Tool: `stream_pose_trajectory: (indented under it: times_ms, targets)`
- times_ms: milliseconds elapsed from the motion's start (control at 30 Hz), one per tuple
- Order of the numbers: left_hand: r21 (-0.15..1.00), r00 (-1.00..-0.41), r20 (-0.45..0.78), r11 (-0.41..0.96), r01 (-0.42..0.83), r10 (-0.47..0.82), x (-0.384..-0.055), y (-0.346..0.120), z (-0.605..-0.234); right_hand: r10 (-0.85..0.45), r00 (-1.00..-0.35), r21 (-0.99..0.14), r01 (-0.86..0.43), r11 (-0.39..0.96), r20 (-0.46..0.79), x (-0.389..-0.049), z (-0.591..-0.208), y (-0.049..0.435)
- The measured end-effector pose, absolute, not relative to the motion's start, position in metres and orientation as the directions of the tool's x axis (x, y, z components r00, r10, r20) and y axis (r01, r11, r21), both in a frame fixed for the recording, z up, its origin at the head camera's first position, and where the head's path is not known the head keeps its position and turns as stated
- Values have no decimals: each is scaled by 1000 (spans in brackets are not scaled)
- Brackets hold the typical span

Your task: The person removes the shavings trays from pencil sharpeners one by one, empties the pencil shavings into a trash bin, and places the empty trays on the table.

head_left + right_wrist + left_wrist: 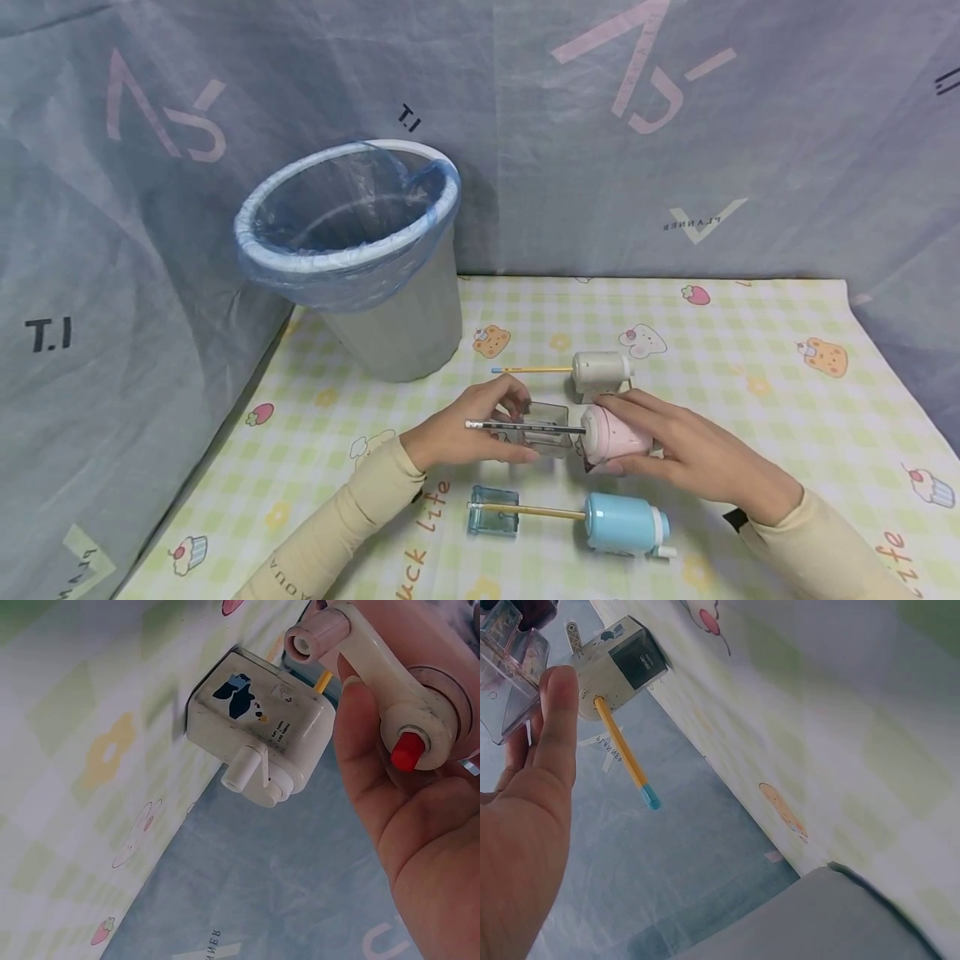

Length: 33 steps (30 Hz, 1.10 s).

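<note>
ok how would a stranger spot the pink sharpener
From the big grey bin, look right and toward the viewer to three sharpeners. The pink sharpener is the middle one, gripped by the right hand. It alone holds a black pencil; the off-white sharpener and blue sharpener hold yellowish ones.

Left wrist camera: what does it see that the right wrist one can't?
Only the left wrist view shows the left hand, a dark panel on the pale sharpener and a blue pencil end. Only the right wrist view shows the right hand, a red tip on the pink sharpener and the pale sharpener's dark picture. Both share the pale sharpener, its yellow pencil and the checked tablecloth.
</note>
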<state>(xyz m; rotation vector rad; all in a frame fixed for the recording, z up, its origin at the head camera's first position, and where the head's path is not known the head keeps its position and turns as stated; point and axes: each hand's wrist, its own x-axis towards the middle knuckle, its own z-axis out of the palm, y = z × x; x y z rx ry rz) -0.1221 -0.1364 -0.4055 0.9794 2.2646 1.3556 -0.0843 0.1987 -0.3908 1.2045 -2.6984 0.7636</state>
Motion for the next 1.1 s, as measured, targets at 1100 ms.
stream_pose_trajectory:
  times_ms: [1100]
  targets:
    - [820,-770,23,428,379,637,-124,-153,-407,-642,-721,-419,-684,597,262,-82,-397,207]
